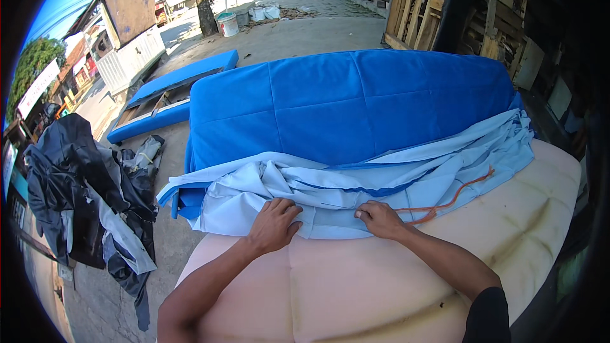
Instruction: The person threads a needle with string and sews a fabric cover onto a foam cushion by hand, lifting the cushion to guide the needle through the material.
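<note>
My left hand (276,222) grips the pale, light-blue inside of a cover (324,213), fingers curled into the cloth. My right hand (378,219) pinches the same cloth a short way to the right, just left of a loose orange cord (456,189). The bunched cover turns into a bright blue fabric covering (349,108) over a long padded piece behind it. Beneath my wrists lies a large pale pink foam slab (368,282) with seams and brownish stains.
A blue-padded wooden frame (168,114) lies on the concrete at back left. Crumpled black and grey sheeting (76,184) is at left. Wooden pallets and scraps (416,6) stand at back right. A white bucket (227,24) sits by a tree trunk (202,0).
</note>
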The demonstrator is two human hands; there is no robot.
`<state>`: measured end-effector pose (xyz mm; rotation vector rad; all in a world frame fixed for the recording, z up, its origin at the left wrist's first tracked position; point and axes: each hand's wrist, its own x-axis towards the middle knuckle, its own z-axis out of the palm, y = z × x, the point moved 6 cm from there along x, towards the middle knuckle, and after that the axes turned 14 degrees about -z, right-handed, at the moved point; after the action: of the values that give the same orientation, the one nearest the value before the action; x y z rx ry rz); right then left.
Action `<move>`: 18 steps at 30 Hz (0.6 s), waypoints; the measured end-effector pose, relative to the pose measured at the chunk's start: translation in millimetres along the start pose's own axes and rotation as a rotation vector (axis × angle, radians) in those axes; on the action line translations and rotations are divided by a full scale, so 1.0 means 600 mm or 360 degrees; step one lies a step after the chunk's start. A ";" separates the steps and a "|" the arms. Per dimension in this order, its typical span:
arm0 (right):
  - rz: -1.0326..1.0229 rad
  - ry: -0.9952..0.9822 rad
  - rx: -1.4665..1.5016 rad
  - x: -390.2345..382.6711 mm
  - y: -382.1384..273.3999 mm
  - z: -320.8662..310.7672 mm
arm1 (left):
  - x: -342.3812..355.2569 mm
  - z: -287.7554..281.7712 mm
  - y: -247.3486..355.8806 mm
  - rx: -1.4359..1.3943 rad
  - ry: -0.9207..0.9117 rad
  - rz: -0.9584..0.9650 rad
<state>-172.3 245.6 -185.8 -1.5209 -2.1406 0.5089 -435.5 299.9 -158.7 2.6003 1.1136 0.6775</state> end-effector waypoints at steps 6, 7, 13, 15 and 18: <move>0.0029 -0.0060 0.0048 -0.036 -0.043 -0.078 | -0.013 0.064 -0.004 0.0316 -0.0934 -0.0184; -0.0002 -0.0081 0.0067 -0.048 -0.055 -0.095 | -0.032 0.050 0.004 0.0292 -0.0893 -0.0103; 0.0070 -0.0269 -0.0036 -0.150 -0.097 -0.142 | -0.125 0.016 0.049 0.0514 -0.0570 0.0438; 0.0033 -0.0251 -0.0025 -0.180 -0.103 -0.152 | -0.130 0.030 0.041 0.0524 -0.0678 0.0381; -0.0004 -0.0192 -0.0022 -0.214 -0.116 -0.177 | -0.125 0.038 0.042 0.0477 -0.0777 0.0393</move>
<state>-130.0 105.4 -80.1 -1.5302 -2.2405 0.6001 -453.5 227.4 -193.2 2.9485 0.7960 -0.1070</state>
